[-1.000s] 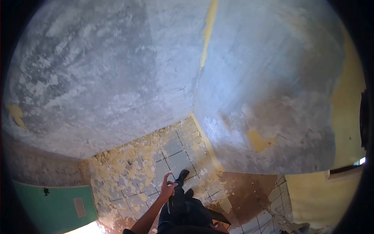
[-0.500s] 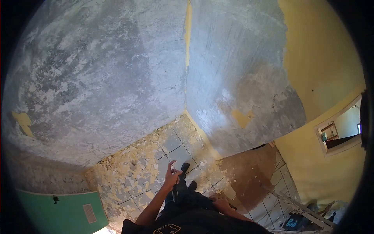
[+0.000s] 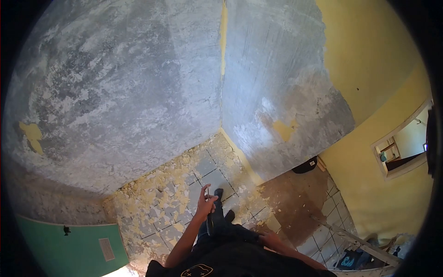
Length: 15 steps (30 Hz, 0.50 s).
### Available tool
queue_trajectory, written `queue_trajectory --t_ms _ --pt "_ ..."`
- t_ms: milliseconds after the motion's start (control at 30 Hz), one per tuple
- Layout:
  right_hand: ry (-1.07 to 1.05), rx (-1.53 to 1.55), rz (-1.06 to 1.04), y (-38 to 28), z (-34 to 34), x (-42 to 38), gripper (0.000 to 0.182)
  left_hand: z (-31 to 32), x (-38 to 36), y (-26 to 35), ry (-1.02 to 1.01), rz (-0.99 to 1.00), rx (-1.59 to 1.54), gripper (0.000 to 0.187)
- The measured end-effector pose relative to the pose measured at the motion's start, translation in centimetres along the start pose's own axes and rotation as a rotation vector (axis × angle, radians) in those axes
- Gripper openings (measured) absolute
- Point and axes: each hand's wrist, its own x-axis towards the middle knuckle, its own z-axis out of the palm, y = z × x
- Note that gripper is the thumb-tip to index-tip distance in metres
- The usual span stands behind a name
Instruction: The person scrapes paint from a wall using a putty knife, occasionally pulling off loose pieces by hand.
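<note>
My left hand (image 3: 204, 206) is raised in front of my legs, index finger stretched up and thumb bent toward it. Between them shows the edge of a thin tool (image 3: 208, 191), too narrow in this view to name. A dark, narrow shape hangs below the wrist along my trouser leg. My right hand (image 3: 270, 239) rests low by my right hip, its fingers partly hidden by the dark shirt. Ahead, the bare grey left wall (image 3: 124, 83) and right wall (image 3: 277, 60) meet in a corner with a yellow strip of paint.
Yellow paint flakes (image 3: 161, 198) litter the grey tiled floor (image 3: 217, 177). Brown sheeting (image 3: 300, 198) lies to the right. A wooden ladder (image 3: 355, 242) stands lower right beside a dark bag (image 3: 348, 259). A green door (image 3: 69, 249) is at left; a mirror (image 3: 404, 147) hangs on the yellow wall.
The view has turned slightly right, showing more of a dark object by the right wall's base. My left hand has risen a little; my right hand has shifted slightly right.
</note>
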Motion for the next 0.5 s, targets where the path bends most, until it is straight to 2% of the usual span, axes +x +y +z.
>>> queue_trajectory --t_ms 33,67,133,167,233,267,333,367,433,467,500 --pt "0.066 0.138 0.015 -0.8 -0.7 -1.7 0.026 0.0 -0.1 -0.1 -0.01 0.032 0.022 0.064" --pt "0.055 0.145 0.011 -1.4 -0.9 -3.2 0.026 -0.1 -0.3 -0.3 -0.02 0.063 0.045 0.065" --pt "0.331 0.254 0.082 -2.3 -1.3 -5.6 0.026 -0.1 -0.4 -0.6 -0.023 0.033 0.04 0.064" --pt "0.326 0.261 0.083 -2.7 -1.9 -6.8 0.026 0.0 -0.4 -0.6 -0.03 0.019 0.052 0.064" --pt "0.271 0.483 0.253 -3.2 -2.9 -9.1 0.032 0.3 -0.5 -0.6 -0.043 -0.007 0.068 0.064" --pt "0.271 0.491 0.261 -3.2 -2.4 -9.4 0.032 0.5 -0.4 -0.5 -0.051 -0.013 0.056 0.063" --pt "0.11 0.911 0.327 -3.0 -0.8 -9.5 0.037 1.0 -0.3 -0.2 -0.073 -0.027 0.055 0.063" --pt "0.116 0.921 0.34 -2.4 0.7 -9.0 0.037 1.4 -0.3 0.0 -0.082 -0.026 0.052 0.063" --pt "-0.115 1.372 0.75 -1.8 4.0 -8.0 0.054 1.8 0.0 0.2 -0.102 -0.042 0.06 0.063" --pt "-0.116 1.389 0.768 -1.9 4.2 -7.6 0.054 2.0 0.2 0.1 -0.113 -0.026 0.057 0.063" --pt "-0.211 1.365 0.857 -2.0 3.2 -6.3 0.066 2.1 0.2 -0.1 -0.124 -0.015 0.054 0.063"
